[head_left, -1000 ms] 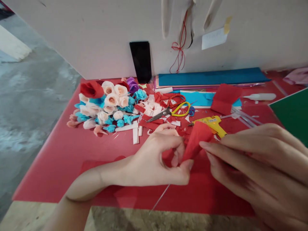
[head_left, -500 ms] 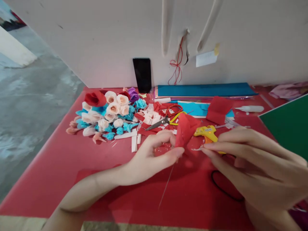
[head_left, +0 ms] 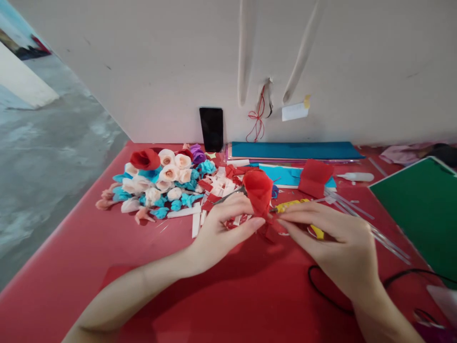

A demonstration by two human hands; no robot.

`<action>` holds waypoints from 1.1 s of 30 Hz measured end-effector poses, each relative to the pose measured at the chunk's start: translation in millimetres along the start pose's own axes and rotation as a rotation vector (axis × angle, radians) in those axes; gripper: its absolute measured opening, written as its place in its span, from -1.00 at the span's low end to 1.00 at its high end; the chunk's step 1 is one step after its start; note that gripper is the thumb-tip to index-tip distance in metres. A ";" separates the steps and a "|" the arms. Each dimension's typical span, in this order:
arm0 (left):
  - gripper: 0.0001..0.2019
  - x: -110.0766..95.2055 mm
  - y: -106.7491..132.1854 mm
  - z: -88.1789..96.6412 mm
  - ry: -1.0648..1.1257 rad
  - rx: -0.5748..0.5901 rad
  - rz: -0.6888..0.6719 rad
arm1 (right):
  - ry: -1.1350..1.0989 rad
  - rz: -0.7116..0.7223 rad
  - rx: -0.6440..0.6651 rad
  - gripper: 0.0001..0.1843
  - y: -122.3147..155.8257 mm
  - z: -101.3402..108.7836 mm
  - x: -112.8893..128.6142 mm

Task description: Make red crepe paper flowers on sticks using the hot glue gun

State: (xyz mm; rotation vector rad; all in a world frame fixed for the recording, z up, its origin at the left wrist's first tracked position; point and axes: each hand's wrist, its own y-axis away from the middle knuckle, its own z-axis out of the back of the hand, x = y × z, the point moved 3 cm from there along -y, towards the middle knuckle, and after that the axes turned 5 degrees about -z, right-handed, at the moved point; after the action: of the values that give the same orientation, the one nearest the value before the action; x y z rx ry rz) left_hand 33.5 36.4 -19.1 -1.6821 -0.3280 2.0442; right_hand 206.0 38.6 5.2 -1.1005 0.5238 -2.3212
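A rolled red crepe-paper flower [head_left: 257, 190] stands upright between my two hands above the red table [head_left: 107, 257]. My left hand [head_left: 221, 228] pinches its base from the left, thumb and fingers closed. From the right, my right hand [head_left: 332, 243] pinches the same base with its fingertips. A yellow glue gun [head_left: 296, 206] lies just behind my right fingers, partly hidden. Scissors [head_left: 228, 194] with yellow handles lie behind the flower, mostly hidden.
A heap of finished paper roses [head_left: 160, 178] in white, blue, red and purple lies at the left. Paper scraps [head_left: 219, 183], blue paper sheets [head_left: 296, 150], a red paper piece [head_left: 314, 177], a green sheet [head_left: 421, 209], a black phone [head_left: 211, 128] against the wall and a black cord [head_left: 321, 290] surround the hands.
The view has tilted up and both hands now sit farther from me. The red paper went from a slanted cone to an upright rolled flower, moved left, with both hands pinching its base.
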 end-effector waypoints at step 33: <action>-0.81 -5.3 1.2 3.6 -0.155 -0.040 -0.306 | -0.161 0.136 0.236 -0.86 6.1 -30.0 2.4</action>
State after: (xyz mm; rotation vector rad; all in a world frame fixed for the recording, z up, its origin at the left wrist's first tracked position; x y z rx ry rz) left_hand 30.5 33.1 -14.4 -1.3985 -0.6404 1.9493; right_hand 182.7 36.0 -14.6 -1.0901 0.2477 -2.0930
